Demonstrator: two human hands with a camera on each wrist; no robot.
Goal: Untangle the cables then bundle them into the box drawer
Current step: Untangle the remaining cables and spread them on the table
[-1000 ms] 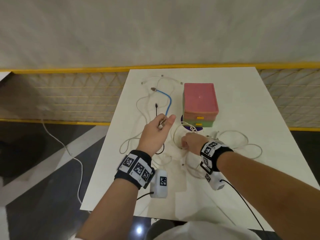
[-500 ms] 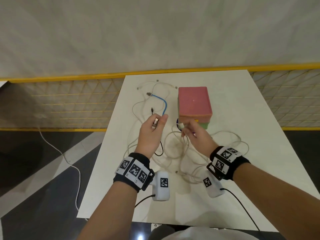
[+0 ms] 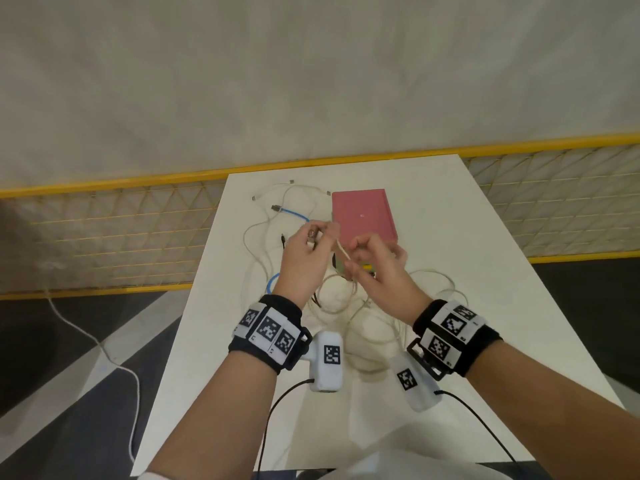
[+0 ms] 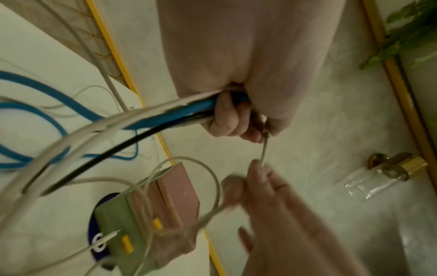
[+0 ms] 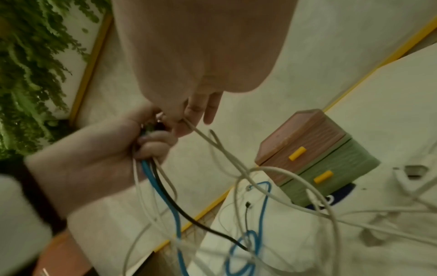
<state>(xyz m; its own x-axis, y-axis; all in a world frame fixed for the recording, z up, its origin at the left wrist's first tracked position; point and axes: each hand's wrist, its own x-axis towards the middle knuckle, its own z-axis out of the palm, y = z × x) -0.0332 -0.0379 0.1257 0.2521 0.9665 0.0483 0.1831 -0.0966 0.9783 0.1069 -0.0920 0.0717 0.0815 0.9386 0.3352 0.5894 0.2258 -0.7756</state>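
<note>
Cable (image 3: pixel 341 250) ran taut between your hands, just in front of the box drawer (image 3: pixel 362 216): your right hand (image 3: pixel 375 271) pinched its white strand, your left hand (image 3: pixel 304 258) clenched the gathered plug ends, the tangle hanging toward the surface (image 3: pixel 450 237).

Two hands: left hand (image 3: pixel 304 258), right hand (image 3: pixel 377 271). One blue cable (image 5: pixel 163 198), one black cable (image 5: pixel 179 209), several white cables (image 3: pixel 429 292), tangled so exact number can't be told. One box (image 3: pixel 362 216) with two drawers, pink drawer (image 5: pixel 298 151) over green drawer (image 5: pixel 331 173), two yellow handles, one each; one desk (image 3: pixel 485 258); two wristbands, one per wrist, and two white wrist cameras.
</note>
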